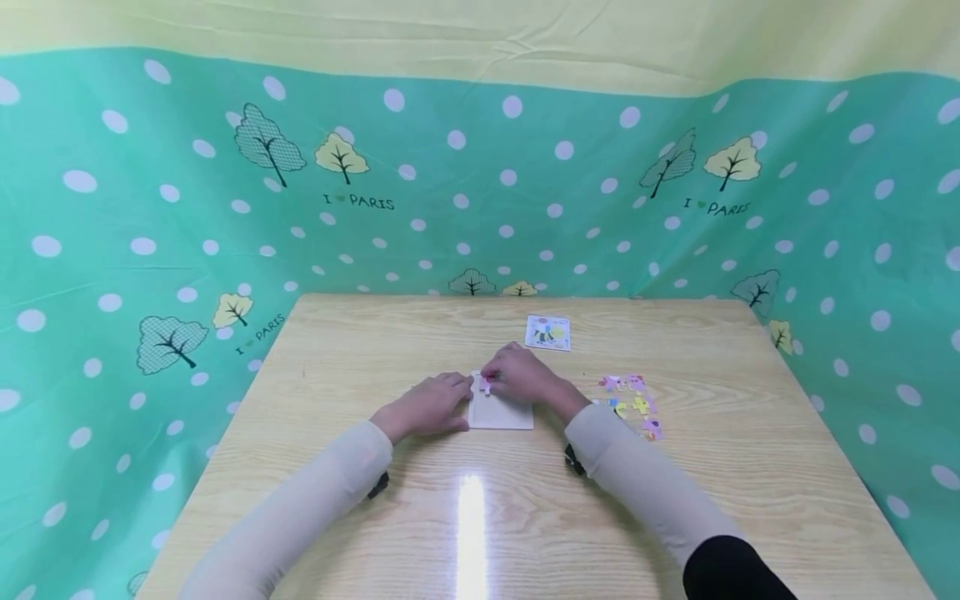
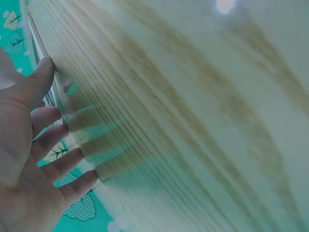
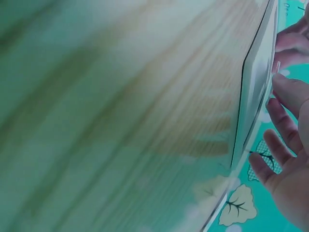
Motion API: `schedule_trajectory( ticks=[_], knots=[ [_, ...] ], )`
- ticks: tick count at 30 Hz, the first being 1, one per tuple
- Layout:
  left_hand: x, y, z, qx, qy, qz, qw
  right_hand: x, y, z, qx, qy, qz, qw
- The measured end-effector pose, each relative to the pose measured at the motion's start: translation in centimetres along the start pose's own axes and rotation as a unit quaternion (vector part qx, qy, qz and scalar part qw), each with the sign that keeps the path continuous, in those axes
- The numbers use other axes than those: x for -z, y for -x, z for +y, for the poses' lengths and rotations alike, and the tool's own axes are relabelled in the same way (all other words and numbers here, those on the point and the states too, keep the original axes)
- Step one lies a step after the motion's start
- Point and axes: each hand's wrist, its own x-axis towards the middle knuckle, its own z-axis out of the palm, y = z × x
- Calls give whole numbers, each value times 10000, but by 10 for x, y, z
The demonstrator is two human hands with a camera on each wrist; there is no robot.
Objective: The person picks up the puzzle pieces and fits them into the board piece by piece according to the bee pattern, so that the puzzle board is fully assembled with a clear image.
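Note:
A white puzzle board [image 1: 504, 413] lies flat near the middle of the table. At its upper left corner my right hand [image 1: 522, 375] pinches a small pink-and-white puzzle piece [image 1: 485, 386] between thumb and forefinger. In the right wrist view, the other fingers of that hand [image 3: 289, 145] spread loosely beside the board [image 3: 256, 79]. My left hand [image 1: 431, 405] rests at the board's left side, thumb and fingertips against its edge. Its fingers [image 2: 50, 137] look extended and touch the tabletop in the left wrist view. Whether the piece touches the board is hard to tell.
Several loose colored puzzle pieces [image 1: 640, 404] lie to the right of my right forearm. Behind the board is a small picture card [image 1: 547, 332] with a bee-like figure. A green dotted curtain [image 1: 480, 200] surrounds the wooden table [image 1: 360, 333] at the back and sides.

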Motion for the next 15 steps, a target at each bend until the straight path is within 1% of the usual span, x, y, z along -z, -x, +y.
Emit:
schedule_trajectory(
  ticks=[6,12,15],
  knots=[
    [0,1,1,-18,-46,29,10000,-4,-5,-6,-10,236,70,9997],
    [3,1,3,-111,-40,24,9999,-5,-6,-10,-208,284,3,9994],
    [4,2,2,-150,-87,30,9998,-6,-7,-10,-183,356,-38,9992]
  ],
)
